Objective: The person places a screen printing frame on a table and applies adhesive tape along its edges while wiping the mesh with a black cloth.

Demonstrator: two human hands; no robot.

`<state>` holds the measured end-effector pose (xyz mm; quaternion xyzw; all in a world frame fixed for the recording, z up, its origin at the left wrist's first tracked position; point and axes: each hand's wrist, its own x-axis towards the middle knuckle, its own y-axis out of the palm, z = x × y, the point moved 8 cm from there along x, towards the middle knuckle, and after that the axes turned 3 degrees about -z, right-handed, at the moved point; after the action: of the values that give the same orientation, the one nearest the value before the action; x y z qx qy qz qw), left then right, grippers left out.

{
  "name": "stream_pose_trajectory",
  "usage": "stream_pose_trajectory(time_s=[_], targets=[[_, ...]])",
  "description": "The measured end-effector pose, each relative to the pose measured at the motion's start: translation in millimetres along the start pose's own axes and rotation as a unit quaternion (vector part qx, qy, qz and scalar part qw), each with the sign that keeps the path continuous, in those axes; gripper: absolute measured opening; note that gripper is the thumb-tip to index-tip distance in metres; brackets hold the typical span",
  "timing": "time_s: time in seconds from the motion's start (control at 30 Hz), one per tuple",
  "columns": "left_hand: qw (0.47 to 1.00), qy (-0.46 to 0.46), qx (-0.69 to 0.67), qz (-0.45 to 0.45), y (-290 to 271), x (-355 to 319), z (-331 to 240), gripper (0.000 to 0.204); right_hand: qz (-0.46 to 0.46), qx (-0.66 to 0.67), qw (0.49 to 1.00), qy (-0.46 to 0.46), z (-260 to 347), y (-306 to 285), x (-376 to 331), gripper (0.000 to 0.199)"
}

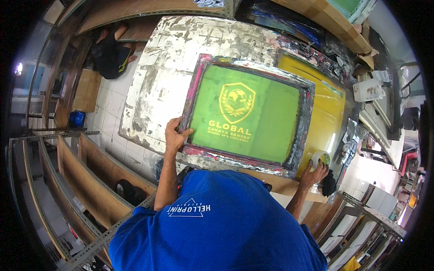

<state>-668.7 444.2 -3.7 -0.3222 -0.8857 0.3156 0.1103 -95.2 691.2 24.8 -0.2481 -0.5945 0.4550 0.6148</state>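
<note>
A screen-printing frame with paint-stained edges lies on the worn table, its green mesh bearing a yellow crest and lettering. My left hand grips the frame's lower left edge, thumb on top and fingers along the outer side. By the frame's lower right corner, my right hand has its fingers closed round a roll of pale tape. The roll is above a yellow screen that is partly covered by the green one.
White, peeling paint covers the table. Wooden shelves stand to the left, and a rack at lower right. A person in dark clothing is at upper left. A white container sits at the right, and a black cloth lies beside my right hand.
</note>
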Motion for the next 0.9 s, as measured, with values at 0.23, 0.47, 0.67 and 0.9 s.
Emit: stream_pose_trajectory(time_s=[0.23,0.47,0.67,0.9], targets=[[0.994,0.057,-0.003,-0.095,-22.9,13.0,-65.2,0.066,0.032,-0.061,0.997,0.036,-4.9,-21.3,23.4,0.032],[0.978,0.113,-0.161,0.065,10.8,14.9,-156.8,0.048,0.078,0.19,0.978,-0.024,103.6,-84.1,89.8,0.043],[0.927,0.082,-0.275,0.241,62.0,-11.6,-207.6,0.047,0.323,0.427,0.838,-0.103,242.6,-60.3,75.9,0.043],[0.908,0.015,-0.207,0.364,84.4,-33.9,-174.0,0.044,0.408,0.364,0.805,-0.228,305.6,-52.9,48.5,0.052]])
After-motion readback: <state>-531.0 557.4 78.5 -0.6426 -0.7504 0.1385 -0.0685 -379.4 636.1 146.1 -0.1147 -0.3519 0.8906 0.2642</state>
